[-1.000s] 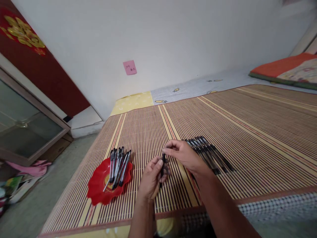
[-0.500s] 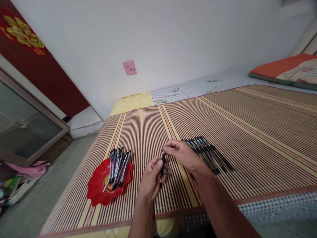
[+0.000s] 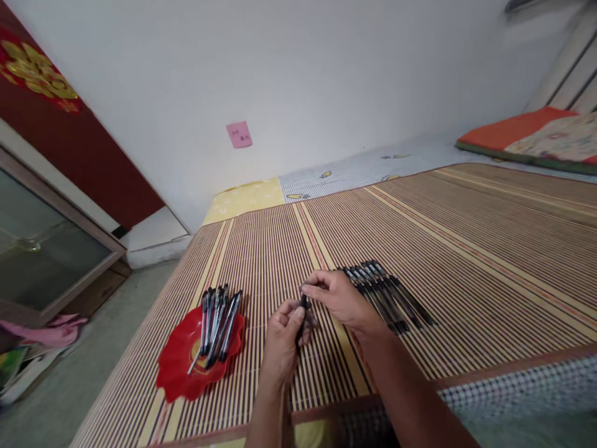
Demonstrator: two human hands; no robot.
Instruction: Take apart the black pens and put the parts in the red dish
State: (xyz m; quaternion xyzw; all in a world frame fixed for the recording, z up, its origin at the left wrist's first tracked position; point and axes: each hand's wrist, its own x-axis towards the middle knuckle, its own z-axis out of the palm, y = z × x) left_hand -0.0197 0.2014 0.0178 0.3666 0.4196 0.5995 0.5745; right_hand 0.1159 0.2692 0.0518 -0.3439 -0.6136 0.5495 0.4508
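Observation:
My left hand is closed around a black pen, which stands nearly upright in front of me with its lower part hidden by the fingers. At the pen's upper end, the fingertips of my right hand are pinched together. Whether a small part sits between those fingertips is too small to see. To the left, a red scalloped plate bears several clear-barrelled pens with black ends and a thin white stick. Right of my right hand, several dark pens lie side by side in a slanted row.
Everything lies on a striped bamboo mat over a bed. An orange folded quilt is at the far right. A pink note sticks to the white wall. On the left are a glass-panelled door and pink cloth on the floor.
The camera view has shifted slightly. My right fingertips stay at the pen's top, where a silvery tip showed before and now only black shows. The plate and the row of pens lie as before.

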